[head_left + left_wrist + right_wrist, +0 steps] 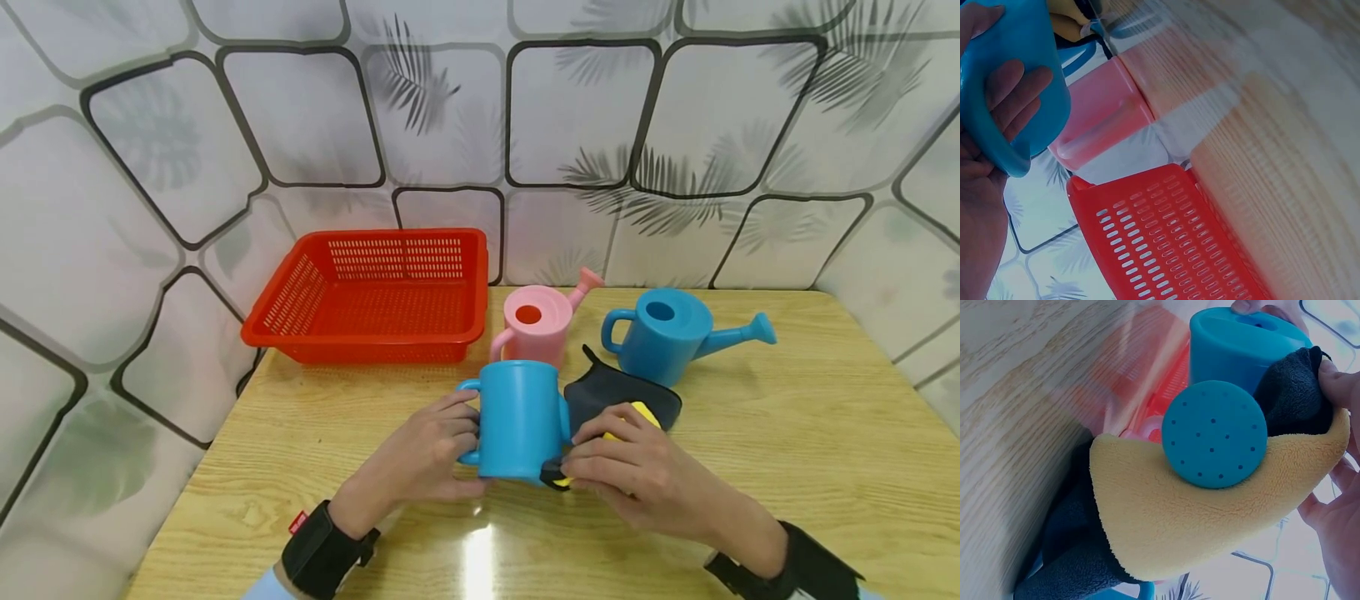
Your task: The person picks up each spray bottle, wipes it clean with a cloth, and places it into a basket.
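A blue watering can (517,421) is held over the near middle of the table. My left hand (431,454) grips its handle, with fingers passing through the loop in the left wrist view. The can's round, perforated sprinkler head (1213,434) shows in the right wrist view, in front of the yellow side of a two-sided cloth (1147,500). My right hand (637,471) pinches this yellow and dark grey cloth beside the can's right side. Part of the cloth's dark side trails behind the hand toward the back. The fingers partly hide the spout in the head view.
Behind the held can stands a pink watering can (536,325). Another blue watering can (663,337) stands to the right, its spout pointing right. At the back left sits a red perforated basket (375,350). A patterned curtain (442,108) borders the wooden table (810,433).
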Available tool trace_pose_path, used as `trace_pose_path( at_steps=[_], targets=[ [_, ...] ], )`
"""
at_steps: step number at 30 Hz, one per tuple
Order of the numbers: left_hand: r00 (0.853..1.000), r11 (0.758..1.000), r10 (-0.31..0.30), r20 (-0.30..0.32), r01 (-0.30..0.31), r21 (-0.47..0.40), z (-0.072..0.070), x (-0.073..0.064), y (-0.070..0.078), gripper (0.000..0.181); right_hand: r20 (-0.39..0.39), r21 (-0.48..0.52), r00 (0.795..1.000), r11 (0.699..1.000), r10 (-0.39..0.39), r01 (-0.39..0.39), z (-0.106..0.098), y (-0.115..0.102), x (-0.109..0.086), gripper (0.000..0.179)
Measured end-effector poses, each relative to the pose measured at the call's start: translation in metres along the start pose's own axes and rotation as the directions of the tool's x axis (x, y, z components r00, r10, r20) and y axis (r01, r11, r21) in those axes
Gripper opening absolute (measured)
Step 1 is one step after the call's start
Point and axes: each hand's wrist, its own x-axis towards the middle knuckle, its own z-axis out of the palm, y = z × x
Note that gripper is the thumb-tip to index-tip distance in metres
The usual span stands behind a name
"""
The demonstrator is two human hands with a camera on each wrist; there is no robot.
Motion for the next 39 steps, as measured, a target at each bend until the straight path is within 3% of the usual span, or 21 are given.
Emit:
trace_pose_path(
  at_steps=[6, 18, 30, 39],
  targets=[
    [1.0, 1.0, 0.007, 0.005, -0.007, -0.001, -0.001, -0.001, 0.001, 0.037, 0.027, -0.065, 0.999, 0.998, 0.028, -0.026, -0.003, 0.0, -0.002, 0.03],
    [1.0, 0.999, 0.011, 0.025, -0.01, -0.033, 0.002, -0.001, 0.008, 0.032, -0.109, -0.13, 0.994, 0.991, 0.028, -0.042, 0.001, 0.017, -0.004, 0.03],
    [0.998, 0.998, 0.055, 0.015, -0.055, -0.043, 0.003, 0.005, 0.018, 0.029, -0.17, -0.2, 0.969, 0.956, 0.181, -0.214, -0.003, 0.028, -0.01, 0.041],
    [0.998, 0.998, 0.044, 0.041, -0.042, -0.039, 0.001, 0.006, 0.02, 0.032, -0.193, -0.245, 0.951, 0.926, 0.243, -0.287, -0.004, 0.033, -0.017, 0.043]
  ],
)
